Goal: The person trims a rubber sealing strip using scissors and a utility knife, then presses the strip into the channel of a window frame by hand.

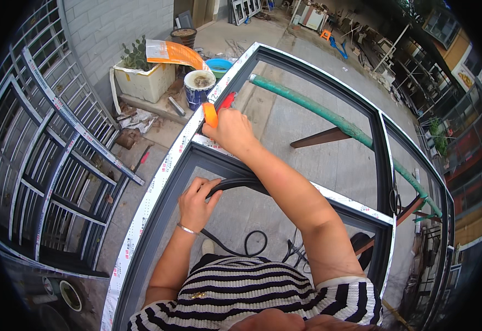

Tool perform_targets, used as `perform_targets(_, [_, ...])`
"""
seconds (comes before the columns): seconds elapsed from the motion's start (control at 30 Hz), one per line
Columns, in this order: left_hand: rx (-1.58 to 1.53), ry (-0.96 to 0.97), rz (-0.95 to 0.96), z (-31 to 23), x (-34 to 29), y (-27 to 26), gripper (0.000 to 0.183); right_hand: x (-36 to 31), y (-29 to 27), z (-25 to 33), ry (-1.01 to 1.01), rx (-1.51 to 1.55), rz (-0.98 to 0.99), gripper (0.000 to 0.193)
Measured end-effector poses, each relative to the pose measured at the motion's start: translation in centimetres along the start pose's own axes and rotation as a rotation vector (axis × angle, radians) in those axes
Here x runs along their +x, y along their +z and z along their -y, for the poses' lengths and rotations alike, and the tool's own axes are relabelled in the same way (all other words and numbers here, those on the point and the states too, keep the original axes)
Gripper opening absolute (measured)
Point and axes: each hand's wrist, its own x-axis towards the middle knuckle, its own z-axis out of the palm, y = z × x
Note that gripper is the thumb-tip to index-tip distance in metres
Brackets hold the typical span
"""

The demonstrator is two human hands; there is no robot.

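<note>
A large dark grey window frame (166,179), its edges covered in white printed film, lies in front of me across green-pipe trestles. My left hand (195,203) is inside the near pane opening, its fingers closed around a black rubber strip (232,183). More of that strip hangs below in loose loops. Farther off, my right hand (231,131) is closed at the frame's left edge, above a crossbar. An orange tool (210,116) sticks out of its grip, with a red part beside it; my fingers hide its kind.
Barred metal frames (48,165) lean at the left. Past the frame's left edge stand a paint bucket (199,83), a blue basin (219,66) and a white planter (144,83) with a cactus. A green pipe (318,110) crosses beneath the panes. Scrap metal piles up at the right.
</note>
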Motion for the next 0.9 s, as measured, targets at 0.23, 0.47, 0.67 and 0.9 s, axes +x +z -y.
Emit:
perform_targets(0.23, [-0.024,0.022,0.012,0.4,0.0,0.4,0.030,7.4,2.5,-0.9,0.195,0.205,-0.107,0.044])
perform_targets(0.47, [-0.052,0.031,-0.002,0.0,-0.2,0.1,0.030,9.2,4.3,-2.3,0.382,0.325,0.015,0.075])
perform_targets(0.67, [-0.058,0.040,-0.004,0.6,-0.4,0.5,0.033,3.6,-3.0,-1.9,0.159,-0.076,-0.157,0.067])
perform_targets(0.9, [0.049,0.074,-0.040,0.6,1.9,0.7,0.031,-14.8,-8.3,-8.5,-0.116,-0.259,-0.316,0.043])
